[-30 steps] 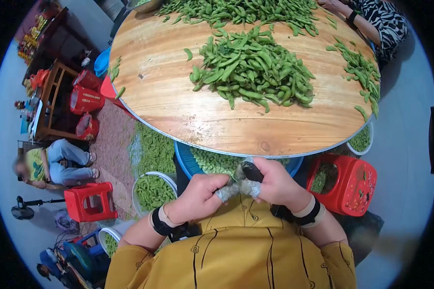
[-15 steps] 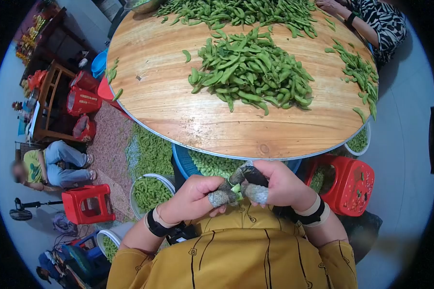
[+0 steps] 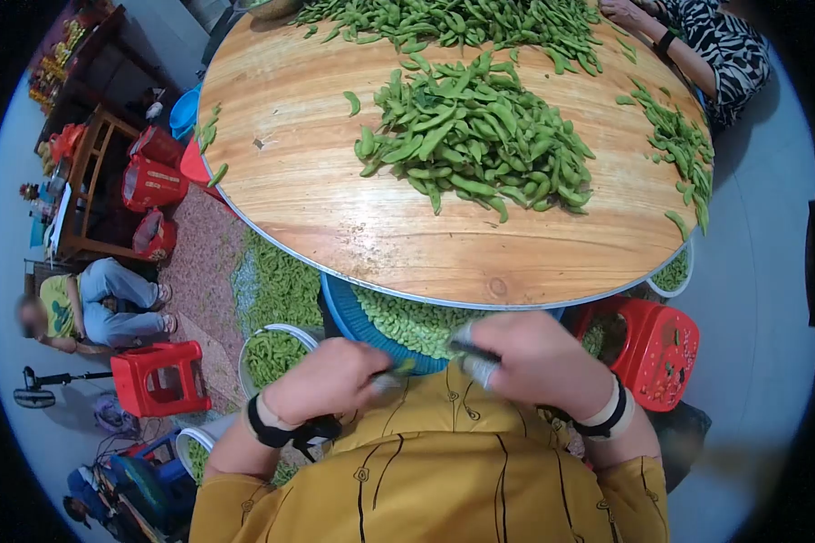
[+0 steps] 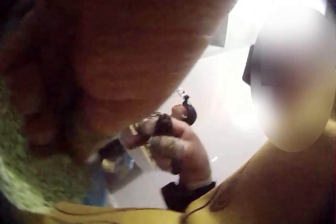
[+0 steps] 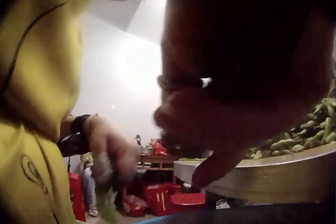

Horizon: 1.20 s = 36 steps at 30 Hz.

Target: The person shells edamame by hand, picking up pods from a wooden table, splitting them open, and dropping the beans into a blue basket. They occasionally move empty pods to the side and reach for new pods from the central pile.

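Head view: a round wooden table (image 3: 335, 208) is heaped with green pods (image 3: 475, 136). Below its near edge, a blue basin (image 3: 344, 312) holds shelled beans. Unlike before, the hands are parted: the left hand (image 3: 326, 380) pinches a pod (image 3: 400, 368); the right hand (image 3: 530, 357) is curled, its contents blurred.

Left wrist view: the right hand (image 4: 176, 148) is seen apart.

Right wrist view: the pod (image 5: 106, 200) hangs from the left hand (image 5: 110, 153).

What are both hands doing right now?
Left hand: fingers pinch a green pod.
Right hand: fingers curled, blurred; cannot tell whether it holds anything.

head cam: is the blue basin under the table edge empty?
No. The blue basin below the round wooden table holds a heap of pale green shelled beans.
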Each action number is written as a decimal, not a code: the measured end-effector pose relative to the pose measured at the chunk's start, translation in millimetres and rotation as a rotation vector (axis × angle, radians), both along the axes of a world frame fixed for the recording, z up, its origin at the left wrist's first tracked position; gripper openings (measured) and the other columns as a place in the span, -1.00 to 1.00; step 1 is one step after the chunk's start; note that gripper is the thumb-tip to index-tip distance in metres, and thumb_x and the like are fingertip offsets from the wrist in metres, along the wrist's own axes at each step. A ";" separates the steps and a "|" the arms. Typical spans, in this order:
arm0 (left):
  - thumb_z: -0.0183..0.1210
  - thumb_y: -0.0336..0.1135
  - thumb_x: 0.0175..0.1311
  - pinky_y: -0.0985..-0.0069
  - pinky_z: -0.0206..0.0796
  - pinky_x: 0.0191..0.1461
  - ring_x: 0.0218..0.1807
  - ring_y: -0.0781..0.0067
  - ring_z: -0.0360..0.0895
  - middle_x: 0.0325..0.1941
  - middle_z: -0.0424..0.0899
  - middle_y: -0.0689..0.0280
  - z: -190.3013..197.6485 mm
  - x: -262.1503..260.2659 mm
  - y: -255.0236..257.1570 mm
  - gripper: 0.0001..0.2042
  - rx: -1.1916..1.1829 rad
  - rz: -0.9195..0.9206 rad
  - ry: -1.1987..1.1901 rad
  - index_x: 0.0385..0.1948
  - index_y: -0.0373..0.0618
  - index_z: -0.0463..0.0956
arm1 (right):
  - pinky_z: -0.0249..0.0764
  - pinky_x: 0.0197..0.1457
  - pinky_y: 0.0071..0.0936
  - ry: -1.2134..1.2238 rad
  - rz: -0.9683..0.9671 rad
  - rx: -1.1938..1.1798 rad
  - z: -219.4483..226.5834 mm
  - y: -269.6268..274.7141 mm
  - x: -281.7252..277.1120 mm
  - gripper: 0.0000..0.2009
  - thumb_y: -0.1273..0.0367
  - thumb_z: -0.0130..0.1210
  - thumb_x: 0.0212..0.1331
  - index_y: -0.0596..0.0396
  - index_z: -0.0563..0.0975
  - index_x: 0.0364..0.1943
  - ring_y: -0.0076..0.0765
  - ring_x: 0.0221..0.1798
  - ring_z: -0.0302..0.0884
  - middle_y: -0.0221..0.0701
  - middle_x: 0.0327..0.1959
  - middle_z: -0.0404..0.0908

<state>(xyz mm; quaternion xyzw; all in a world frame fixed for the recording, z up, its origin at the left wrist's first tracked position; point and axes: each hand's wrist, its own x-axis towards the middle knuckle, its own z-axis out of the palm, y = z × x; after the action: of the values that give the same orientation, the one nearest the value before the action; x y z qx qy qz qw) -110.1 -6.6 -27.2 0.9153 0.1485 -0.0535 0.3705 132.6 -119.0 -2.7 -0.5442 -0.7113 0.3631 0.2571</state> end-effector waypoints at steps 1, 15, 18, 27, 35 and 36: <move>0.16 -0.32 0.02 0.26 0.40 -0.41 -0.45 0.06 0.57 -0.52 0.59 0.13 -6.7 -15.6 0.2 -0.87 0.170 0.015 0.235 -0.46 -0.16 0.53 | 0.46 -0.27 -0.28 -0.020 -0.169 -0.009 5.9 4.0 3.0 -0.83 0.45 0.13 0.02 0.13 0.55 -0.26 -0.01 -0.36 0.54 -0.15 -0.44 0.55; 0.09 -0.37 0.23 0.41 0.39 -0.36 -0.45 0.24 0.55 -0.42 0.57 0.17 12.9 61.0 -7.3 -0.83 -0.043 0.262 -0.364 -0.25 -0.27 0.49 | 0.51 -0.26 -0.36 0.012 -0.829 0.118 -11.7 41.5 25.7 -0.79 0.50 0.17 -0.03 0.22 0.46 -0.28 -0.17 -0.35 0.62 -0.19 -0.41 0.60; -0.02 -0.42 0.32 0.55 0.38 -0.36 -0.46 0.46 0.53 -0.43 0.57 0.24 11.3 90.1 -13.7 -0.84 -0.353 0.423 -0.446 -0.21 -0.27 0.49 | 0.48 -0.27 -0.52 0.234 -0.823 0.010 2.3 24.0 7.8 -0.80 0.48 0.18 0.00 0.21 0.48 -0.26 -0.49 -0.36 0.58 -0.36 -0.44 0.60; -0.06 -0.50 0.33 0.69 0.30 -0.39 -0.47 0.69 0.39 -0.41 0.52 0.39 14.5 94.6 -10.0 -0.85 -0.869 0.637 -0.432 -0.18 -0.26 0.49 | 0.49 -0.21 -0.46 0.374 -0.627 -0.001 5.2 -0.4 -2.1 -0.72 0.50 0.06 0.09 0.22 0.45 -0.07 -0.41 -0.32 0.59 -0.26 -0.38 0.61; -0.07 -0.53 0.29 0.67 0.29 -0.34 -0.45 0.66 0.42 -0.43 0.52 0.39 14.9 87.5 -8.2 -0.82 -0.567 0.482 -0.322 -0.17 -0.23 0.50 | 0.47 -0.29 -0.55 0.468 -0.500 -0.292 17.4 -3.2 5.5 -0.54 0.52 -0.04 0.11 0.19 0.36 0.18 -0.52 -0.39 0.53 -0.34 -0.37 0.60; -0.07 -0.54 0.26 0.64 0.31 -0.32 -0.43 0.63 0.44 -0.43 0.53 0.37 13.8 88.3 -8.2 -0.81 -0.482 0.450 -0.343 -0.17 -0.22 0.50 | 0.47 -0.29 -0.55 0.470 -0.504 -0.291 15.1 -4.1 6.3 -0.54 0.52 -0.04 0.11 0.19 0.36 0.18 -0.52 -0.39 0.53 -0.34 -0.37 0.60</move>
<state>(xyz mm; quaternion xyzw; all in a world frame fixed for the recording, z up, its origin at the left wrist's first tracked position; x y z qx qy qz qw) -21.8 -14.8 -13.4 0.7418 0.2648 0.1502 0.5976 138.9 -123.1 12.4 -0.6349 -0.4175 0.5007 0.4146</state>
